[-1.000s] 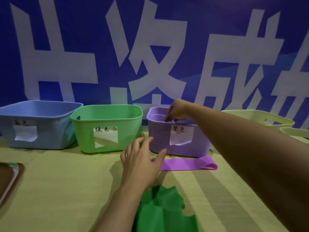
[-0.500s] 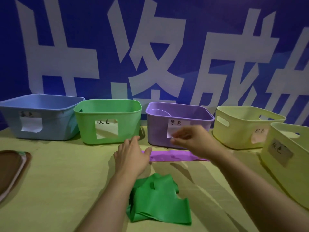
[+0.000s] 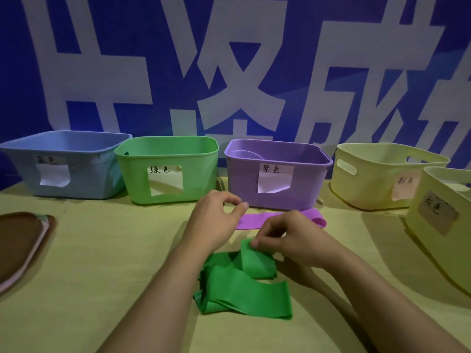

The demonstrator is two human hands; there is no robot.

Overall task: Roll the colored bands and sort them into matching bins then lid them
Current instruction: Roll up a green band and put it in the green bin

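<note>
- Two hands over the counter: our right hand pinches the upturned end of the green band; our left hand sits just beside it, fingers curled, thumb near forefinger, grip looks empty.
- Green band lies crumpled in loose folds at front centre, not rolled. Purple band lies flat just in front of the purple bin, partly hidden behind our hands, one end curling.
- Bins in a row at the back: blue bin, green bin, purple bin, then two yellow bins on the right. Purple bin seems to hold something pale; can't tell what.
- Brown lid at the left edge, well apart from the bins.
- Risks, our guess: folds are tangled, so a roll started from this end may catch layers and come out lopsided or spring open when let go.
- The stretchy strip could slip from a light pinch.
- Our left wrist is near the purple band and might drag it off.
</note>
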